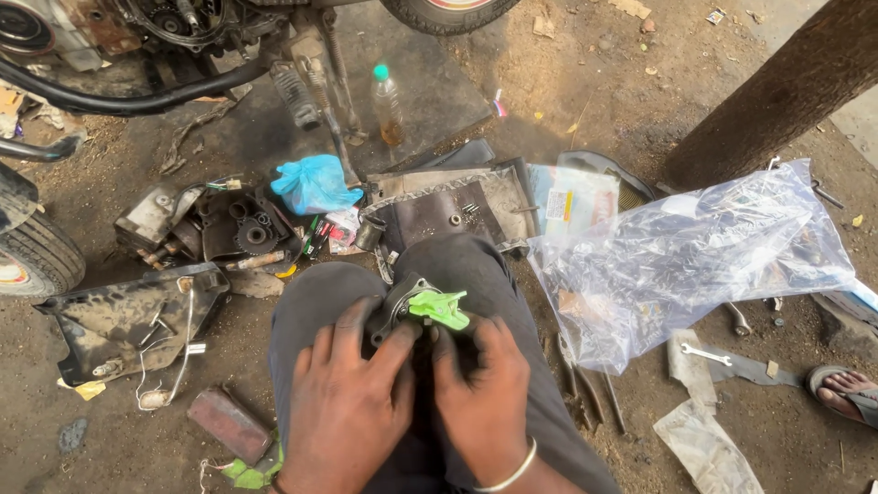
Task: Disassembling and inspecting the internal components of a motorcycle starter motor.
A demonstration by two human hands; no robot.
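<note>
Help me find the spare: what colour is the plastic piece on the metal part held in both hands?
Bright green, seen in the head view.

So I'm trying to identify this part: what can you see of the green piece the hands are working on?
The green piece is small, bright and plastic-looking, with an irregular winged outline, clean against the grime around it. It sits on the upper right of a dark round metal part held over the person's lap. The left hand grips that part from below left; the right hand has fingertips just under the green piece. Its underside and fastening are hidden.
</note>
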